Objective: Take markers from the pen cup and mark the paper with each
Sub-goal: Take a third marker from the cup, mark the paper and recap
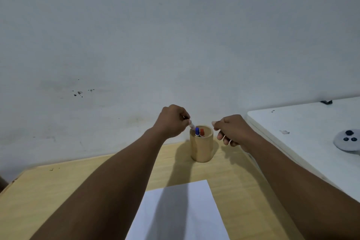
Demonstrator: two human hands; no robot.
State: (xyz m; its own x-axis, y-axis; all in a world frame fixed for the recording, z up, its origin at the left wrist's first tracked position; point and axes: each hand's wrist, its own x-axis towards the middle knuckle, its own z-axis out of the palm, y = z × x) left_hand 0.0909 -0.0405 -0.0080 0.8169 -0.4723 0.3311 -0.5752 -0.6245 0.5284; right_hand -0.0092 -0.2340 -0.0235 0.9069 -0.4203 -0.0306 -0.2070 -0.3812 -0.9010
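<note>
A tan cylindrical pen cup (201, 149) stands on the wooden desk near the wall. A blue-capped marker (197, 131) and a red-capped marker (202, 132) stick up inside it. My left hand (172, 121) hovers just left of the cup's rim, fingers pinched on a white marker (192, 125) whose lower end points into the cup. My right hand (230, 129) hangs to the right of the cup, fingers loosely curled, holding nothing that I can see. A white sheet of paper (181, 212) lies on the desk in front of me, partly shaded by my left arm.
The wooden desk (58, 191) ends at a pale wall just behind the cup. A white table (303, 128) adjoins on the right, carrying a grey round device with dark buttons (347, 140) and a small dark object (326, 101) at its far edge.
</note>
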